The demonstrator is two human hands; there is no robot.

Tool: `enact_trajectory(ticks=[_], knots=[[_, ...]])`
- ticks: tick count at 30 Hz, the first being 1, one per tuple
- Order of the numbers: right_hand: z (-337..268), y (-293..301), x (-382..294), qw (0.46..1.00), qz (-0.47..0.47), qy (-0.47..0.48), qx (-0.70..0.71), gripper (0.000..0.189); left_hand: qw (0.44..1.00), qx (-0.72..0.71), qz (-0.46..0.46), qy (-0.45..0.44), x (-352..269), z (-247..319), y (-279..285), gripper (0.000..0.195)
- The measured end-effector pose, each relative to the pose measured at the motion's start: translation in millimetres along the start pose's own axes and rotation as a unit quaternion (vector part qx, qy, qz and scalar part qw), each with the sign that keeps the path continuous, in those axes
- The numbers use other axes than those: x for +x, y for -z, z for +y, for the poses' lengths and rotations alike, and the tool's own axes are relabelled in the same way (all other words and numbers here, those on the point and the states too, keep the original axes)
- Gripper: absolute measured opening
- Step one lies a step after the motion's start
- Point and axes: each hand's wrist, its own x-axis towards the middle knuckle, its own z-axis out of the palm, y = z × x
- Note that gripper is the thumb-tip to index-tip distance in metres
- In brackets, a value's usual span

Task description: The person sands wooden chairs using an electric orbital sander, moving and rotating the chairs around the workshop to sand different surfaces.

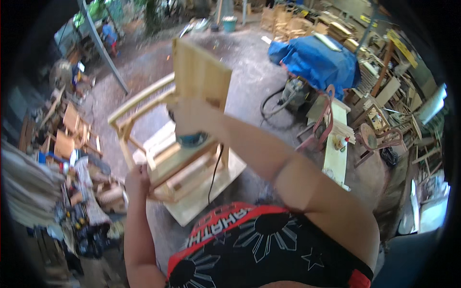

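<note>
A small unfinished wooden chair (201,68) with a solid panel lies or stands on a pale board (230,171) before me. My left hand (138,180) is closed around the near corner of its frame. Over the middle of the chair, my right hand (194,115) is blurred and grips the top of a corded power tool (191,139), which looks like a sander with a dark blue-green body. The tool rests at a wooden rail beside the panel. Its black cord (215,176) hangs down over the frame. The fingers of my right hand are mostly hidden.
A shop vacuum (295,90) with a hose stands at the right, near a blue tarp (317,61) over a pile. A long board (335,144) holds a glue bottle (340,142). Wooden chairs (75,133) and clutter lie left. A grey pole (104,50) slants behind; people are further back.
</note>
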Motion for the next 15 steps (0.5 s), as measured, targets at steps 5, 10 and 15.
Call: enact_trajectory(ticks=[5,10,15], knots=[[29.9,-33.6,11.2,0.994,0.084,0.018,-0.072,0.054,0.988,0.066,-0.048,-0.128,-18.7,14.8,-8.8,0.036],[8.0,-8.7,7.1,0.999,0.027,-0.011,0.036,0.050,0.956,0.043,-0.259,-0.130,-1.2,-0.3,21.3,0.063],[-12.8,-3.5,-0.5,0.993,0.112,0.039,-0.006,0.051,0.948,0.085,-0.271,-0.140,12.4,4.7,28.6,0.059]])
